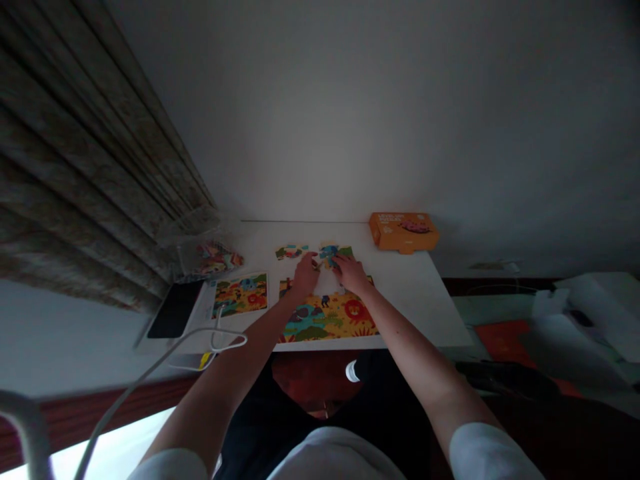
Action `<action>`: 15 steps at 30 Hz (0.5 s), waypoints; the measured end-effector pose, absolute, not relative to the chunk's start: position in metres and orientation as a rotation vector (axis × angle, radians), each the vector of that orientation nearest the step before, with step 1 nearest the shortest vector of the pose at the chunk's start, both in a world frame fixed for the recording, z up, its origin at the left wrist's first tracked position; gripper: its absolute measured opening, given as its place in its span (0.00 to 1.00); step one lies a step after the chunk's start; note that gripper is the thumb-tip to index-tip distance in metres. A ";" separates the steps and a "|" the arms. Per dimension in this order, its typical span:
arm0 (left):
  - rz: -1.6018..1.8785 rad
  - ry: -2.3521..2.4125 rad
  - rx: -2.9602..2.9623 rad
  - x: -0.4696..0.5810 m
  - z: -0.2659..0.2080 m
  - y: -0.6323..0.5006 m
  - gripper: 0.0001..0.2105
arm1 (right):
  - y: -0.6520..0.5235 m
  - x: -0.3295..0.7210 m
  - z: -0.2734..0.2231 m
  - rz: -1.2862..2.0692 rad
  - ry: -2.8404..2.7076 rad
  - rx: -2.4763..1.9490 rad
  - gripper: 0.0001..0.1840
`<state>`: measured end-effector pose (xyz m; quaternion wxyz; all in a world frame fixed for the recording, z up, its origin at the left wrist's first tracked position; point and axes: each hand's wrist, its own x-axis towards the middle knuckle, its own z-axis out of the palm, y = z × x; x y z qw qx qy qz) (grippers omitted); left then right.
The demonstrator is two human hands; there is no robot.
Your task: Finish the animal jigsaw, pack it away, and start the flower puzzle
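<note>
My left hand (pixel 306 273) is over the white table, its fingers curled together around what looks like a small puzzle piece (pixel 316 265), mostly hidden. Beside it, my right hand (pixel 350 273) rests with fingers stretched out on a joined section of puzzle with a blue elephant (pixel 329 252). Below both hands lies a larger joined puzzle part (pixel 320 319), showing a red lion, a hippo in water and a crocodile. A small puzzle section (pixel 291 252) sits just beyond my left hand. My forearms cover parts of the larger section's sides.
A picture card (pixel 242 295) and a dark phone-like slab (pixel 175 311) lie at the left. Behind them stands a clear plastic bag (pixel 213 257) of colourful pieces. An orange puzzle box (pixel 404 232) is at the back right. A white cable (pixel 165 357) loops over the left front edge.
</note>
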<state>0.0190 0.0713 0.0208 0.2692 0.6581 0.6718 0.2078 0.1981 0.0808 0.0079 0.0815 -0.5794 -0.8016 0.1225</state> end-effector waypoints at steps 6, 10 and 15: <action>0.563 1.809 2.077 -0.014 0.028 0.087 0.16 | 0.080 0.211 0.007 0.345 -2.284 -1.714 0.18; 0.463 1.788 2.264 -0.030 0.021 0.061 0.21 | 0.052 0.231 0.004 0.269 -2.263 -1.745 0.18; 0.224 1.850 2.419 -0.034 0.013 0.016 0.24 | 0.013 0.247 -0.002 0.141 -2.328 -1.730 0.27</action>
